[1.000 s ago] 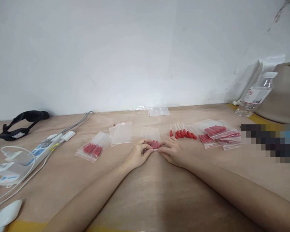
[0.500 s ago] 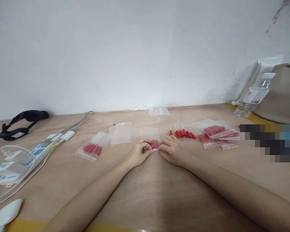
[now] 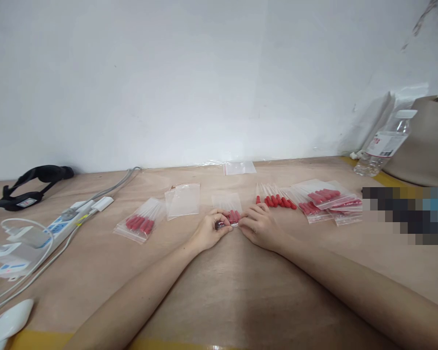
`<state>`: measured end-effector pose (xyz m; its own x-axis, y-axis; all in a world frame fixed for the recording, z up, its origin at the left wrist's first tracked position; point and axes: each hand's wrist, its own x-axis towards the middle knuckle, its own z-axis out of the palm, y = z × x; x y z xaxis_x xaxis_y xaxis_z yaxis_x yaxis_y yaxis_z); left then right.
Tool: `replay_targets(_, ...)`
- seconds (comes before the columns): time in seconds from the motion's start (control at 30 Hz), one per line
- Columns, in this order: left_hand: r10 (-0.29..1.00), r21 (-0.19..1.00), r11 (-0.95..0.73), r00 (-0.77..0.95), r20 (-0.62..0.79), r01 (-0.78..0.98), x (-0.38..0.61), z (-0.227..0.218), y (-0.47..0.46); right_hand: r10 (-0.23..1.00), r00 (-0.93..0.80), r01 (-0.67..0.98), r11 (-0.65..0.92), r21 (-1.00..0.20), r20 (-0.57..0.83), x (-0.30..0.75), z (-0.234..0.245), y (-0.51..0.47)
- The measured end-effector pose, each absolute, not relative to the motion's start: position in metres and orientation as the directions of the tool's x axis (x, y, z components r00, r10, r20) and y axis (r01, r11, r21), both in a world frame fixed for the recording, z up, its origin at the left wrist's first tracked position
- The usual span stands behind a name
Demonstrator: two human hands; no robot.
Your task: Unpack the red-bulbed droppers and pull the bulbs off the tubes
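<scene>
Both hands pinch the near edge of a clear zip bag (image 3: 226,200) lying flat at the middle of the table. Inside it are several droppers with red bulbs (image 3: 234,216), their clear stems pointing to the wall. My left hand (image 3: 212,230) closes its thumb and fingers on the left part of the edge. On the right part, my right hand (image 3: 260,226) has its fingertips closed, partly hiding the bag's corner. Just beyond the right hand lie several loose red-bulbed droppers (image 3: 277,200). A filled bag of droppers (image 3: 140,222) rests to the left.
Flat zip bags (image 3: 183,200) lie behind my left hand, another bag (image 3: 240,168) by the wall. Filled bags (image 3: 324,197) are piled on the right. A power strip (image 3: 60,227) with cables and a black strap (image 3: 32,187) sit left; a plastic bottle (image 3: 385,143) leans far right.
Hardly anything differs. Both hands stay at the near edge of the bag, with only a tiny shift of the fingers.
</scene>
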<state>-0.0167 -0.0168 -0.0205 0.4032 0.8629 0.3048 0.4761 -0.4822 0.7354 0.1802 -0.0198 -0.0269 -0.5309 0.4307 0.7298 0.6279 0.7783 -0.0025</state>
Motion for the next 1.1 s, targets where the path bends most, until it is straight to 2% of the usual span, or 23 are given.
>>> replay_targets(0.27,0.86,0.729,-0.487,0.41,0.304,0.481,-0.0166,-0.0197,-0.0172,0.453,-0.508,0.658,0.753,-0.01,0.733,0.1794,-0.0276,-0.0188)
replay_targets(0.73,0.814,0.636,-0.575,0.437,0.383,0.514,-0.014,-0.0198,-0.0186,0.353,-0.542,0.602,0.796,0.059,0.762,0.1798,-0.024,-0.0204)
replay_targets(1.1,0.807,0.604,-0.587,0.45,0.383,0.538,-0.01,-0.0155,-0.0184,0.365,-0.56,0.609,0.79,0.071,0.744,0.1785,-0.0242,-0.0194)
